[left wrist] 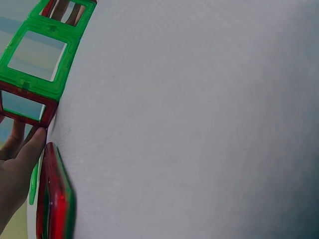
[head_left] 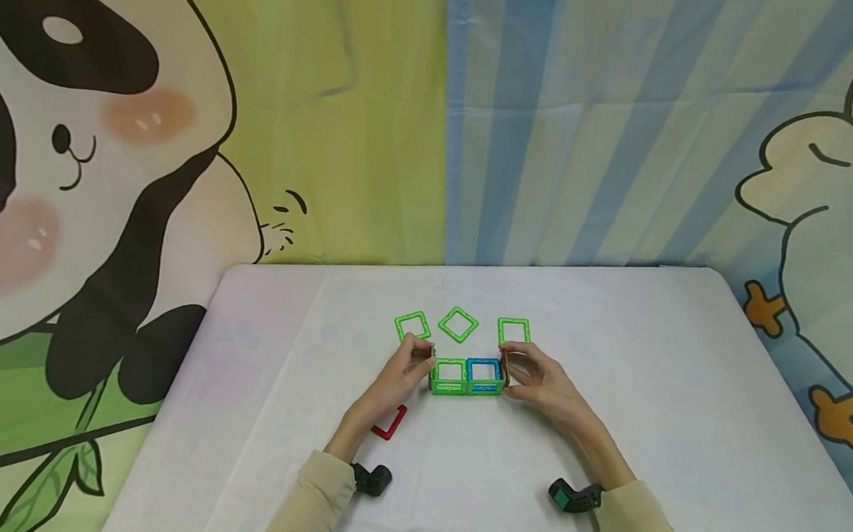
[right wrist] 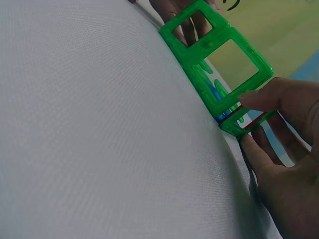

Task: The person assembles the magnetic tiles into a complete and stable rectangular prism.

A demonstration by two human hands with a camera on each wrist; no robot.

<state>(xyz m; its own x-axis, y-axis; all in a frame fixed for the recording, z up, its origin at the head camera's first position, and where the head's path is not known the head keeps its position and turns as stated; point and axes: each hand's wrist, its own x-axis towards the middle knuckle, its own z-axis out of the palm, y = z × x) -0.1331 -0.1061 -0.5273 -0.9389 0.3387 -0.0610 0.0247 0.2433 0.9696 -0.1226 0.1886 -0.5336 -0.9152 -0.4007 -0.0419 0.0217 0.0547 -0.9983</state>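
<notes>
A low box of square magnetic tiles (head_left: 449,391) stands in front of the person, with green frames along its front. A blue tile (head_left: 484,361) shows at its right half. My left hand (head_left: 393,376) holds the left end, thumb at the lower edge of a dark red tile (left wrist: 50,113) in the left wrist view. At the right end my right hand (head_left: 552,389) pinches the end tile (right wrist: 234,130) between thumb and fingers. Both hands steady the box from opposite sides. In the right wrist view the green front tiles (right wrist: 189,57) join edge to edge.
Behind the box lie three loose green tiles: a left one (head_left: 409,316), a diamond-turned one (head_left: 448,316) and a right one (head_left: 515,321). A red tile (head_left: 397,422) lies beside the left wrist, partly hidden by it. All rest on a white-covered table (head_left: 291,456).
</notes>
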